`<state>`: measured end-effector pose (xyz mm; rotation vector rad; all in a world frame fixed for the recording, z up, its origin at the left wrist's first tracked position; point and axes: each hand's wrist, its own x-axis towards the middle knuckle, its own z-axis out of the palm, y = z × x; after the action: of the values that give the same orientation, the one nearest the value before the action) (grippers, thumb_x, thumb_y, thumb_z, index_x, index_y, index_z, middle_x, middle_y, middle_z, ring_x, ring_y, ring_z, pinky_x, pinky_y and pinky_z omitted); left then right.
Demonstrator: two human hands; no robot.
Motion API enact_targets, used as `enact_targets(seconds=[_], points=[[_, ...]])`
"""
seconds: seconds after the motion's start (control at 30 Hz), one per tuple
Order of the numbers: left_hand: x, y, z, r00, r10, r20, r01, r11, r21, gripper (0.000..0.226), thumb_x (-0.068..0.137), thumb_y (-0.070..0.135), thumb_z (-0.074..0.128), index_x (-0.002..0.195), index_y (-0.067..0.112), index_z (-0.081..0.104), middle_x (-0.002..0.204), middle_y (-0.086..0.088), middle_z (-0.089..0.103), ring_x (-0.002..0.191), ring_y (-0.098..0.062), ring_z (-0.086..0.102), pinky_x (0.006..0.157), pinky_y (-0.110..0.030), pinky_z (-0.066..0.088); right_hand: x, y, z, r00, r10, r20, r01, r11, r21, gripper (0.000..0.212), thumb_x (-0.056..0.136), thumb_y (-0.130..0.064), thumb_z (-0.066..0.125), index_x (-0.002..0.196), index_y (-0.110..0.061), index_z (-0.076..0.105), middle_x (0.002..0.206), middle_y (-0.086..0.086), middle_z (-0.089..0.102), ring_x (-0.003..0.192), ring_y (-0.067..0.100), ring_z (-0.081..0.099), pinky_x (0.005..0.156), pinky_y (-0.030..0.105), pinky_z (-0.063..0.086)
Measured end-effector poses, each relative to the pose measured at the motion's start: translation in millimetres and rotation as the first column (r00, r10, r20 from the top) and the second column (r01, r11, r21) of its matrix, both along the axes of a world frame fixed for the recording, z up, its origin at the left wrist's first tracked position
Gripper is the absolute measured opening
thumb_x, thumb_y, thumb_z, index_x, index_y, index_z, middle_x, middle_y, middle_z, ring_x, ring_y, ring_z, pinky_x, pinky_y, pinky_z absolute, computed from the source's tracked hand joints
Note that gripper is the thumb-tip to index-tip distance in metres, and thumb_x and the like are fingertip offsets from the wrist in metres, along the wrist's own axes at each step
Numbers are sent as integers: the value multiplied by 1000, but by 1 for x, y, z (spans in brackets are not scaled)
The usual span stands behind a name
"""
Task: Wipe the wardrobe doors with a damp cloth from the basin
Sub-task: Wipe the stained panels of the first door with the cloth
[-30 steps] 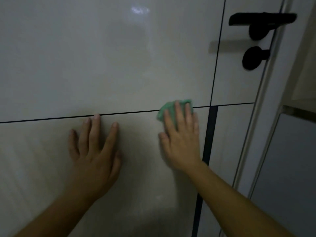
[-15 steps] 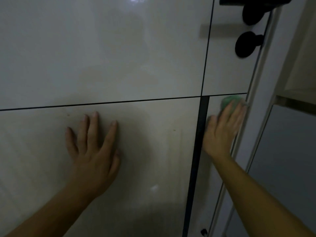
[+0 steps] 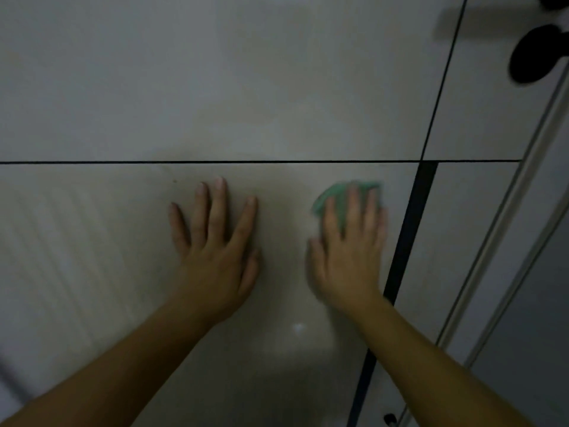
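Green cloth (image 3: 335,195) being pressed on the wardrobe door (image 3: 215,87) under the right hand (image 3: 348,254), fingers straight, left hand (image 3: 215,251) being rested alongside, spread, holding nothing, dark strip (image 3: 412,229) just right of the fingertips, black knob (image 3: 535,53) well above.

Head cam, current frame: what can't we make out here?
- green cloth: head view, mostly under the right hand and motion-blurred; dampness unreadable.
- black lever: head view, cut off by the top edge.
- black knob: head view, blurred, shape unclear.
- small dark fitting: head view, at the bottom edge, too small to identify.
- basin: outside the frame.
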<state>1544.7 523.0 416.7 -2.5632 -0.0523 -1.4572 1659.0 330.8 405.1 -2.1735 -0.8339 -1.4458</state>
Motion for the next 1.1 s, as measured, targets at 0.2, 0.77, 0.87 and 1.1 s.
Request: enact_targets(seconds=[0.2,0.77,0.87,1.1], points=[[1,1,0,1000,-9,-7,9,1000,3,74,98,45,42,162,19,14,167,-25,2,156,-42,-4,118,-72,2,9,-10,36,996,-36,80,44,995,-91,67,103,-42,38,161,-17,15,168,9,2,156,34,-3,126,51,-3],[10,-30,-5,982,-166,-89,175,979,106,73,93,38,45,158,9,31,167,-25,11,156,-40,3,122,-64,5,-1,-14,-48,996,-50,-76,49,999,-15,71,101,-41,46,160,-14,16,169,8,-9,156,35,-4,126,55,1],[19,-40,-9,977,-194,-84,203,971,123,71,92,37,45,156,8,34,166,-25,15,156,-43,6,122,-64,4,11,-33,-48,989,-70,-127,83,992,96,68,102,-39,39,160,-13,15,170,10,-7,157,35,-4,126,53,1],[31,-54,-18,978,-184,-101,197,971,137,71,92,36,44,157,11,34,168,-23,12,156,-41,2,120,-68,0,33,-49,-23,946,-12,-322,198,811,551,66,107,-47,14,161,-10,0,169,16,-2,157,33,-4,126,53,-1]])
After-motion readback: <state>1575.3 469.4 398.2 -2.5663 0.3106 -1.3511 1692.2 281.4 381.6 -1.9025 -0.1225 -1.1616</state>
